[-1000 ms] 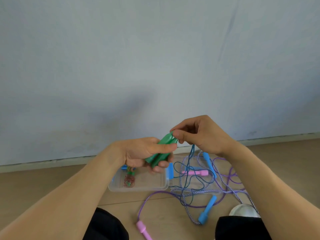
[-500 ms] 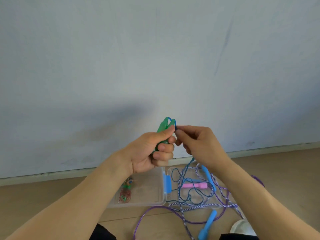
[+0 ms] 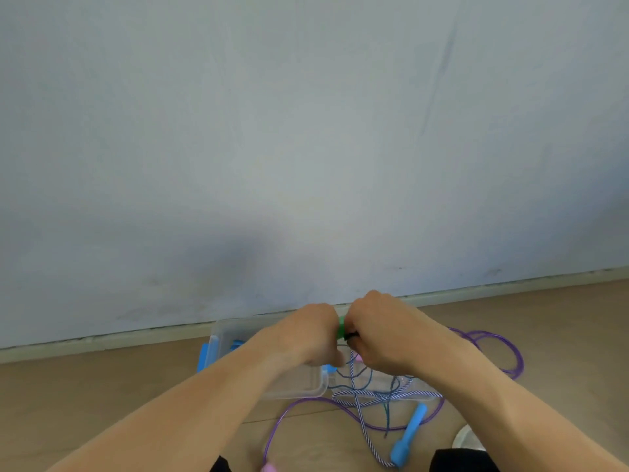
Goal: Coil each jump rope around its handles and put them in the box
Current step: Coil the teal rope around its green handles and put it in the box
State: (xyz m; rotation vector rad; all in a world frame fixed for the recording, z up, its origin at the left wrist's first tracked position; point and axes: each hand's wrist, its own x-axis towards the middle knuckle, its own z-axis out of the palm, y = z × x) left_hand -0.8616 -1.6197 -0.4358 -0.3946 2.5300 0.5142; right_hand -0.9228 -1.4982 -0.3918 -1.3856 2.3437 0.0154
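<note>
I count two hands, the left hand (image 3: 308,335) and the right hand (image 3: 381,330), close together over one clear box (image 3: 218,338). One bit of green handle (image 3: 340,327) shows between them; I cannot tell whether it is one handle or two. On the floor I make out three ropes: one thin dark blue cord (image 3: 360,378), one striped blue-and-white rope (image 3: 369,437) and one purple rope (image 3: 493,338). I see one blue handle (image 3: 408,434) lying whole, one pink handle (image 3: 269,467) at the bottom edge, and one white round thing (image 3: 468,439), partly hidden, at the lower right.
</note>
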